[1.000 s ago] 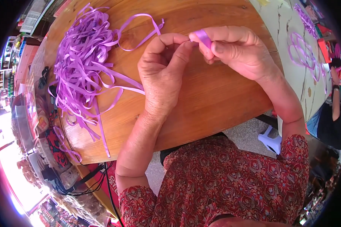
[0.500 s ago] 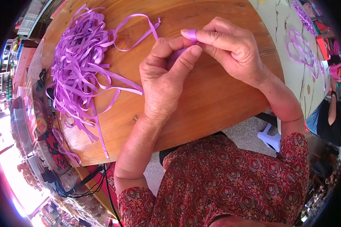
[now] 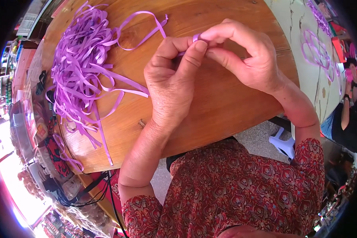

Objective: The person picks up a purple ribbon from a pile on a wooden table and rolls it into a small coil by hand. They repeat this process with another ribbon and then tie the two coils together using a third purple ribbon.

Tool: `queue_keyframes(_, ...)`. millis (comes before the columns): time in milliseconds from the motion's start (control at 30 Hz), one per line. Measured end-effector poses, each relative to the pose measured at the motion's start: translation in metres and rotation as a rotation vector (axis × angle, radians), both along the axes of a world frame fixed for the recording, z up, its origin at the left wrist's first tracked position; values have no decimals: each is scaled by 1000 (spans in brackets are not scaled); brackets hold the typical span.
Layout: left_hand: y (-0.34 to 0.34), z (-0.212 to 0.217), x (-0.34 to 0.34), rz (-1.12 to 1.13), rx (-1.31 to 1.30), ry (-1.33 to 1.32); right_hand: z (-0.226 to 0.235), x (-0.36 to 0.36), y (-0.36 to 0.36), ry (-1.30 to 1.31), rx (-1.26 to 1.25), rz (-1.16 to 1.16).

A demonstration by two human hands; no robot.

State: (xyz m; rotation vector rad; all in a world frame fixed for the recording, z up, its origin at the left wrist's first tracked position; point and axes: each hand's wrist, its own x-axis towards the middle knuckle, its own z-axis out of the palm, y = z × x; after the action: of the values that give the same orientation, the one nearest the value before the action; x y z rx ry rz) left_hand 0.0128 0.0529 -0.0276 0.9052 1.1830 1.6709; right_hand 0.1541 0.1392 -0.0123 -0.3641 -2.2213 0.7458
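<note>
A narrow purple ribbon (image 3: 196, 37) is pinched between my two hands over the wooden table. My left hand (image 3: 171, 69) grips it between thumb and index finger, and a bit of purple shows inside the curled fingers. The fingertips of my right hand (image 3: 248, 53) close on the same small piece, touching the left thumb tip. From behind the left hand, a loop of ribbon (image 3: 141, 43) runs left over the wood toward a big tangled heap of purple ribbons (image 3: 81, 67). How the ribbon is folded at the fingertips is hidden.
The wooden table (image 3: 226, 103) has a curved right edge beside a white marbled tabletop (image 3: 295, 27) carrying more purple ribbon (image 3: 315, 49). Another person (image 3: 347, 119) sits at the far right. Black cables (image 3: 93, 198) hang at lower left; a white-lilac stool (image 3: 282, 142) stands below.
My right index finger, which had ribbon wrapped over it, has drawn in toward the left thumb. The ribbon band now sits at the left fingertips. The heap is unchanged.
</note>
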Motion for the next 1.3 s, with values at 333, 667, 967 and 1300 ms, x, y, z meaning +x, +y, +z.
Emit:
queue_keyframes(333, -1, -1, -4, -126, 37, -226, 7, 4, 6, 68, -957, 226)
queue_keyframes(667, 1, -2, -4, -30, -191, -49, -9, 2, 13, -20, 433, -40)
queue_keyframes(967, 3, 4, -16, -203, -318, -183, 31, 16, 15, 7, 434, 168)
queue_keyframes(1300, 4, 4, -10, -138, -190, -151, 27, 14, 13, 20, 297, 9)
